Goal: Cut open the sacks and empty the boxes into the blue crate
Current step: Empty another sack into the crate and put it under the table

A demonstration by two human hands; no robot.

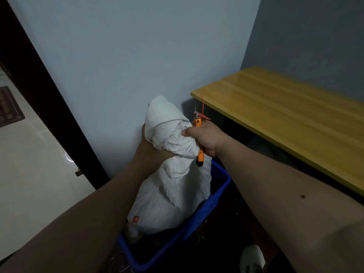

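Head view: your left hand (146,149) is clamped around the gathered neck of the sack (171,170), fingers wrapped behind the cloth, likely to keep it upright and the mouth bunched while you work on it. Your right hand (204,139) closes on the same neck from the other side and also has the orange knife (199,134) in its fist, blade tip pointing up past the knuckles, away from your left hand. A red tie (202,109) sticks up just beside the blade; cut or not, can't tell.

Sack stands in the crate (208,211), filling its far end, leaning on the far rim near the wall. It's white woven cloth, heavily creased, twisted top flopping left, belly full and rounded, small red mark low on the near side. Probably still loaded, so emptying isn't done. Contents hidden; no boxes visible. Crate's near end is dark, something pale at its near left corner, unclear. Yellow table (285,113) is to the right of the crate.
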